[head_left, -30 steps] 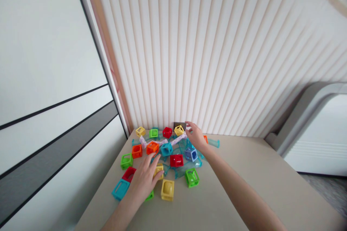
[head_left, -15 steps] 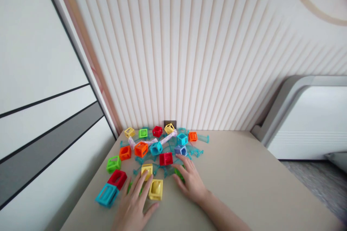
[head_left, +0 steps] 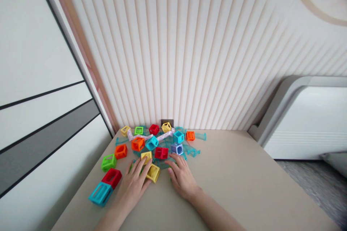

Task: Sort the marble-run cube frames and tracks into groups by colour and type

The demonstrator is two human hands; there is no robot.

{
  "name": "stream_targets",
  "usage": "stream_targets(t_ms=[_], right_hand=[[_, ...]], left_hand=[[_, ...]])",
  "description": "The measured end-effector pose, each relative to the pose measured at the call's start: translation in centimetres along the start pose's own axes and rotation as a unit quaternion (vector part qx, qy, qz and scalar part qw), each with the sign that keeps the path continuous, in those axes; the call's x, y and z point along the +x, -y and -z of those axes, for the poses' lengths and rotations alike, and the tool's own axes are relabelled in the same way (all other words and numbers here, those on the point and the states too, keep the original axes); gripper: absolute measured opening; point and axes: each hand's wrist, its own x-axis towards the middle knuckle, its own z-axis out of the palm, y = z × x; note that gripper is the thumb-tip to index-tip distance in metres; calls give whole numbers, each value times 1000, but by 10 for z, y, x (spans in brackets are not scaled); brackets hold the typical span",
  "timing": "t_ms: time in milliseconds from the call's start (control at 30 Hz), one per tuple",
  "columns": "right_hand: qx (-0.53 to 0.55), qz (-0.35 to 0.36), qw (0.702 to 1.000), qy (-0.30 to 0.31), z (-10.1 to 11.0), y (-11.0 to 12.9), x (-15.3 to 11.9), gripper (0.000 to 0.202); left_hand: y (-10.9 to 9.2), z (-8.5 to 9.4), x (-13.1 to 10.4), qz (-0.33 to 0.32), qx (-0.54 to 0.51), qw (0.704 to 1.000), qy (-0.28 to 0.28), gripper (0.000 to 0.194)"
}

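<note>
My left hand lies spread over the near side of a pile of hollow plastic blocks. Its fingers rest on a green block, mostly covered, and touch a yellow block. A second yellow block sits against the thumb side. My right hand is bent over another green block, only slivers of which show, with fingers and thumb apart around it. A red double block and a periwinkle block lie just beyond the right fingertips.
Orange, blue, red, green and yellow blocks lie among translucent teal track pieces and a pale patterned strip. A red block adjoins a blue block at the table's left. Behind stand a ribbed wall and a dark socket.
Both hands have pushed forward. The two near yellow blocks have shifted toward the pile, and the nearer one has turned. The whole view has drifted slightly.
</note>
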Motion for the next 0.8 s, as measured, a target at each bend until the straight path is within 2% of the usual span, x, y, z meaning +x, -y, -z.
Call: stream_targets(t_ms=[133,267,400,467,600,700,800], right_hand=[[6,19,1000,-22,0,-5,-5,38],[11,52,998,-35,5,-7,-11,40],[41,66,996,-41,12,-7,-15,40],[63,80,994,-39,17,-5,-18,39],[106,127,985,-44,24,2,-23,43],[129,148,980,-42,26,6,-26,44],[128,167,977,-37,26,6,-28,42]], left_hand=[[1,7,-3,-27,28,999,-32,64],[-5,25,-3,-38,38,996,-70,64],[-23,38,15,-54,-37,993,-96,57],[-37,38,29,-82,-101,985,-113,53],[-68,29,49,-163,-237,943,-165,50],[-84,22,51,-169,-323,913,-182,49],[-87,19,46,-167,-358,901,-178,47]])
